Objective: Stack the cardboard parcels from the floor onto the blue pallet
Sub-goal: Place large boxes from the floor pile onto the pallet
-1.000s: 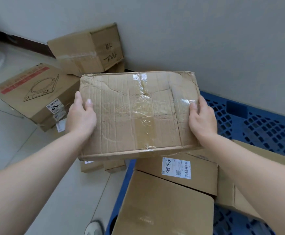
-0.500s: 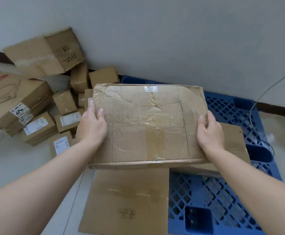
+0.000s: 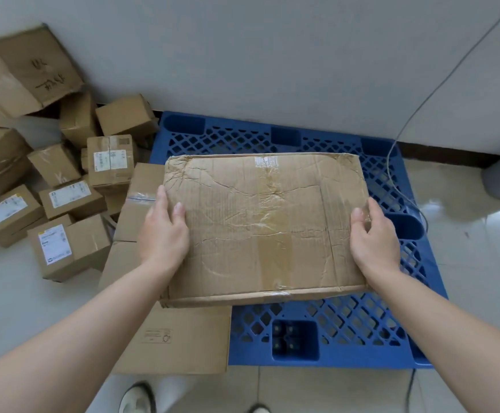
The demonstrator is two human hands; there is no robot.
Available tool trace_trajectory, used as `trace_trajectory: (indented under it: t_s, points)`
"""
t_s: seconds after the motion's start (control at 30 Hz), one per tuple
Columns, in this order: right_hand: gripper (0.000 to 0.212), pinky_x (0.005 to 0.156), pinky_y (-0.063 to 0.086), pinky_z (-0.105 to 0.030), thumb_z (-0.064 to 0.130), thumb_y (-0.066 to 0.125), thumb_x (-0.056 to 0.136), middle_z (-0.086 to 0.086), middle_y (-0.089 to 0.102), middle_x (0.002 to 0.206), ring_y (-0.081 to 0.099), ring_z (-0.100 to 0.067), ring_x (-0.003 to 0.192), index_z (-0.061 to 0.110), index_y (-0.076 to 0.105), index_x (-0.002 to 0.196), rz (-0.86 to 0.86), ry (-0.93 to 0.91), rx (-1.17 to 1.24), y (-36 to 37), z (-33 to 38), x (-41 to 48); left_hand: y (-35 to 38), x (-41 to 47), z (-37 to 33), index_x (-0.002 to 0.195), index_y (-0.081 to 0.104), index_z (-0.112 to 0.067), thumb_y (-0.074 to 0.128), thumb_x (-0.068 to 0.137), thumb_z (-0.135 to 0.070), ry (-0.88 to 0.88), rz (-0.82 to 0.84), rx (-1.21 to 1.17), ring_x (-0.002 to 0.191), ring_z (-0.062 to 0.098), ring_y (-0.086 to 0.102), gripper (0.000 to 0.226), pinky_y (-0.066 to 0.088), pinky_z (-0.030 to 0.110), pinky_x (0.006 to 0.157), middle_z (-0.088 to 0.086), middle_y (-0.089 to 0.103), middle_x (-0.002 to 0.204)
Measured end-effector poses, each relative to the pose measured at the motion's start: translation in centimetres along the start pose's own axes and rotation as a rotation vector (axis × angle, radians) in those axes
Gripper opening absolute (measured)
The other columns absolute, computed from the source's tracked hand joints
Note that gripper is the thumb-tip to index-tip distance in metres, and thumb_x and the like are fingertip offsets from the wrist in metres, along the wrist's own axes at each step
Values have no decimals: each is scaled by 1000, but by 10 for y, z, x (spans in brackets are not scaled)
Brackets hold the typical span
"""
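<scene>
**Cardboard parcel (image 3: 263, 222) held over the blue pallet (image 3: 347, 338)**

We see the left hand (image 3: 162, 234) and the right hand (image 3: 374, 236) gripping the flat, creased, taped parcel by its two short sides, thumbs on its top face. It overlaps a larger box (image 3: 177, 338) lying along the pallet's left edge. Further left, many smaller parcels (image 3: 70, 201) lie heaped on the floor (image 3: 19, 293) against the wall (image 3: 272, 55).

Floor (image 3: 10, 308) carries blue pallet (image 3: 347, 332) and loose parcels (image 3: 70, 201)
</scene>
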State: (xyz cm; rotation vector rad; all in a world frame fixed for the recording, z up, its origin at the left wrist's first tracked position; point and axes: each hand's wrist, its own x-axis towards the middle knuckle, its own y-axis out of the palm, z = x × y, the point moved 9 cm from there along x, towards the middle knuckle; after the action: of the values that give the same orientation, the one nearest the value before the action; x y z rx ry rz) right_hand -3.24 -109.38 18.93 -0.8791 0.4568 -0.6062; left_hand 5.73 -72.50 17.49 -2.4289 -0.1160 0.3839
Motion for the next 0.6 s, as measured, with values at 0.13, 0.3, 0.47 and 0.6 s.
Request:
trace_trajectory:
  t_s: [0.13, 0.3, 0.47, 0.6]
  points:
    - [53, 103, 33, -47, 48, 30, 97, -6, 39, 144, 38, -26, 130, 30, 27, 146, -17, 47, 3, -22, -56, -9, 40, -33, -5, 152, 16, -27, 34, 101, -34, 3, 41, -7, 142, 21, 27, 54, 22, 38, 114, 0, 29, 155]
    - [51, 103, 34, -49, 48, 30, 96, -4, 39, 144, 39, -26, 130, 32, 27, 145, -36, 143, 5, -39, -120, -34, 80, -68, 1, 151, 17, -29, 34, 101, -35, 13, 106, 40, 140, 23, 31, 54, 26, 39, 112, -1, 29, 155]
    - [49, 101, 35, -46, 45, 32, 97, -4, 39, 145, 39, -26, 130, 32, 29, 144, -51, 200, 17, -40, -166, -63, 104, -98, 15, 151, 18, -28, 35, 101, -34, 15, 145, 88, 138, 23, 34, 53, 29, 38, 108, -1, 33, 153]
    - [49, 105, 32, -45, 41, 32, 98, -6, 37, 147, 35, -26, 133, 28, 29, 146, -29, 228, 14, -33, -195, -77, 116, -118, 28, 151, 17, -29, 35, 100, -34, 22, 161, 83, 139, 21, 33, 54, 29, 38, 109, -3, 32, 153]
